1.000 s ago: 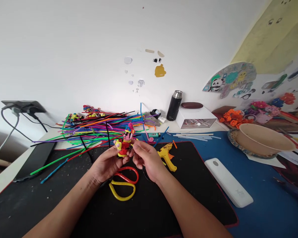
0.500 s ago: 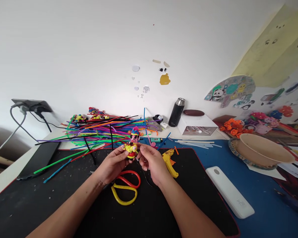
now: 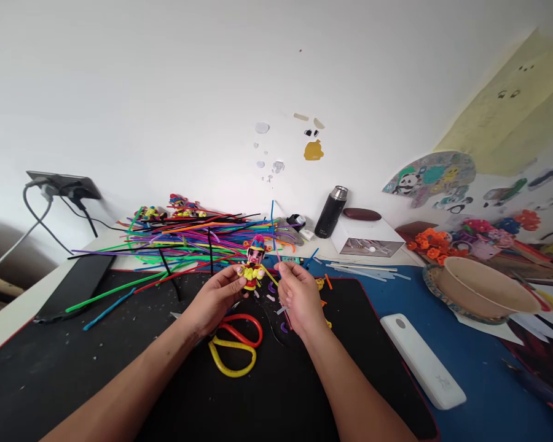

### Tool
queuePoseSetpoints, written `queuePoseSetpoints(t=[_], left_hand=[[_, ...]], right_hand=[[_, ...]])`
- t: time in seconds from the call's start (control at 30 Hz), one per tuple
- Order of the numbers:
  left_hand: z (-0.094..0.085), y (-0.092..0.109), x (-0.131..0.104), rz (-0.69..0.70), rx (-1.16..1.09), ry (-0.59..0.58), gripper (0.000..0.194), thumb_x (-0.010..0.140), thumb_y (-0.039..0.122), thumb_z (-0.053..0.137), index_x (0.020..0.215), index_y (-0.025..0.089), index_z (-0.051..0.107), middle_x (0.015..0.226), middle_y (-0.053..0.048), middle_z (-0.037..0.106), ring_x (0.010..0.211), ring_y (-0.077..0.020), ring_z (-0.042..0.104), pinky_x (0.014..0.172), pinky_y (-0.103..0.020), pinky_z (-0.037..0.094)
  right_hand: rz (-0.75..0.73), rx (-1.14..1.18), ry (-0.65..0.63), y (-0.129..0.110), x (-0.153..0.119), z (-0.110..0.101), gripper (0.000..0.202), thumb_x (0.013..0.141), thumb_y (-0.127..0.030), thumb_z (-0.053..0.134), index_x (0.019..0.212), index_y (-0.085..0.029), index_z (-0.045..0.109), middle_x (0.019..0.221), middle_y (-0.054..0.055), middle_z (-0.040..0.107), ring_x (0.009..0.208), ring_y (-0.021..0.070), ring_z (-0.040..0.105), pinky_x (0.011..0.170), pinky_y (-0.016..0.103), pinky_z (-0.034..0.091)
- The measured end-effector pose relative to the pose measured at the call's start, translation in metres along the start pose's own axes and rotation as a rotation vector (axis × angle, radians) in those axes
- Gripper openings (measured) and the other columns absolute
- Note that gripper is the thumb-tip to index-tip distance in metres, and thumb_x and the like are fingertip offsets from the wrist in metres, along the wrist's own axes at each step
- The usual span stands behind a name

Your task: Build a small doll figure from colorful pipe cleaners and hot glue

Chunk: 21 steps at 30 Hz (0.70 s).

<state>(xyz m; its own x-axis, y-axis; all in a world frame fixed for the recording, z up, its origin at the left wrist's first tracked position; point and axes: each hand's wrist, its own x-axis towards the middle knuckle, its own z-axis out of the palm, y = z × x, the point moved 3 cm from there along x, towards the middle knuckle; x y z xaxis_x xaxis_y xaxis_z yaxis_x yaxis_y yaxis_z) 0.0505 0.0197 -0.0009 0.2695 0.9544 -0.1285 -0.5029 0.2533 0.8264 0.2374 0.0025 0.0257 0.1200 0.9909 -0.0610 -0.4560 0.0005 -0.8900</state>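
Observation:
My left hand (image 3: 223, 294) is closed around a small doll (image 3: 253, 270) that looks made of pipe cleaners, with a pink and blue headdress, a dark-framed face and a yellow and red body. A thin yellow pipe cleaner (image 3: 270, 274) runs from the doll's side to my right hand (image 3: 299, 298), whose thumb and fingers pinch its end. Below my left hand lie scissors (image 3: 233, 356) with one red and one yellow handle, their blades partly hidden under the wrist. Small purple and pink scraps (image 3: 271, 287) lie between the hands.
A heap of coloured pipe cleaners (image 3: 198, 236) lies along the wall. My right hand mostly covers a yellow glue gun. Behind stand a black thermos (image 3: 330, 212) and a white box (image 3: 368, 236). To the right are a white power bank (image 3: 424, 362) and a round bowl (image 3: 493, 285).
My right hand has moved away from the doll to the right, and the yellow pipe cleaner now shows stretched between them. The doll's front is more visible, still in my left hand.

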Motion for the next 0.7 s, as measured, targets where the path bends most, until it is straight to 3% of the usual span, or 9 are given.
queuePoseSetpoints(t=[0.2, 0.37, 0.53, 0.7], left_hand=[[-0.0035, -0.0019, 0.0018, 0.003, -0.014, 0.024, 0.037, 0.069, 0.027, 0.103, 0.096, 0.016, 0.080, 0.095, -0.006, 0.077, 0.081, -0.0168, 0.071, 0.074, -0.026, 0.059], [-0.0011, -0.0009, 0.0010, -0.004, -0.002, 0.015, 0.038, 0.068, 0.028, 0.104, 0.095, 0.016, 0.080, 0.096, -0.006, 0.078, 0.080, -0.0165, 0.070, 0.074, -0.027, 0.059], [-0.0021, -0.0012, 0.0013, -0.003, 0.016, 0.012, 0.038, 0.069, 0.029, 0.104, 0.096, 0.016, 0.080, 0.098, -0.007, 0.078, 0.082, -0.0168, 0.070, 0.075, -0.027, 0.059], [-0.0051, -0.0019, 0.0027, 0.009, 0.039, 0.004, 0.038, 0.072, 0.030, 0.102, 0.101, 0.016, 0.081, 0.099, -0.007, 0.077, 0.085, -0.0173, 0.070, 0.074, -0.026, 0.059]], right_hand=[[-0.022, 0.022, 0.005, -0.0020, 0.0010, -0.0018, 0.069, 0.082, -0.077, 0.081, 0.060, -0.024, 0.044, 0.045, -0.010, 0.028, 0.040, 0.0069, 0.025, 0.041, 0.023, 0.018], [0.035, 0.003, 0.023, 0.0009, 0.0053, -0.0042, 0.062, 0.073, -0.075, 0.089, 0.068, -0.020, 0.060, 0.052, -0.008, 0.042, 0.042, 0.0056, 0.031, 0.041, 0.021, 0.018], [0.045, -0.012, 0.012, 0.0027, 0.0050, -0.0032, 0.054, 0.066, -0.059, 0.097, 0.095, -0.019, 0.076, 0.065, -0.005, 0.056, 0.046, 0.0060, 0.040, 0.042, 0.020, 0.019], [0.058, 0.005, -0.014, 0.0052, 0.0011, -0.0003, 0.041, 0.072, -0.051, 0.093, 0.090, -0.018, 0.076, 0.055, -0.009, 0.046, 0.044, 0.0069, 0.038, 0.042, 0.021, 0.017]])
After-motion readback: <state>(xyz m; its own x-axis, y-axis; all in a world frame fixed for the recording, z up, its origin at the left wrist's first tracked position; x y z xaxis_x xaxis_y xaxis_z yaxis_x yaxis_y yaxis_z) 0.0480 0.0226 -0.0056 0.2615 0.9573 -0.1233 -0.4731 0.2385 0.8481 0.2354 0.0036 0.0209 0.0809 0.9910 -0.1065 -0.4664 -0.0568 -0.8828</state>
